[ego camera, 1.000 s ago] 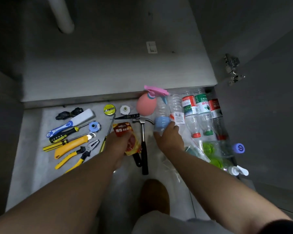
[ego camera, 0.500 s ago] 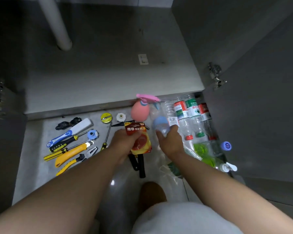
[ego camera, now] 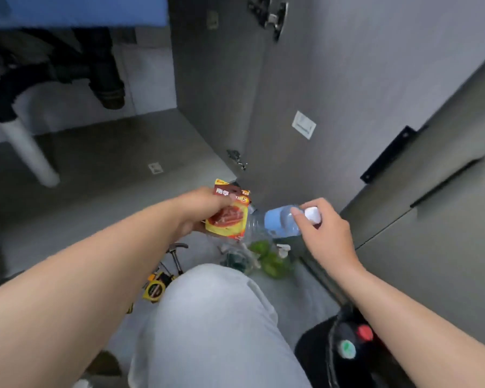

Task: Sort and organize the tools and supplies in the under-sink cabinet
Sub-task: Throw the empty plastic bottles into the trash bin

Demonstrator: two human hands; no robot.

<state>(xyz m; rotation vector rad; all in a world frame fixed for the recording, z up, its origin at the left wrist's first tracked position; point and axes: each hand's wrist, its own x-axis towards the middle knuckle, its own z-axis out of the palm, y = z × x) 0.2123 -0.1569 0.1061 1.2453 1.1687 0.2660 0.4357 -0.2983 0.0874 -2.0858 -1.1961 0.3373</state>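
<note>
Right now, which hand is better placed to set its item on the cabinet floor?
Probably the left hand: its battery pack hangs at the front edge of the cabinet floor, while the right hand holds the water bottle out by the open door.

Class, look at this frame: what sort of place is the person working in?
Probably an open under-sink cabinet: a black drain trap joins a white pipe inside, and a hinge sits on the open door.
</note>
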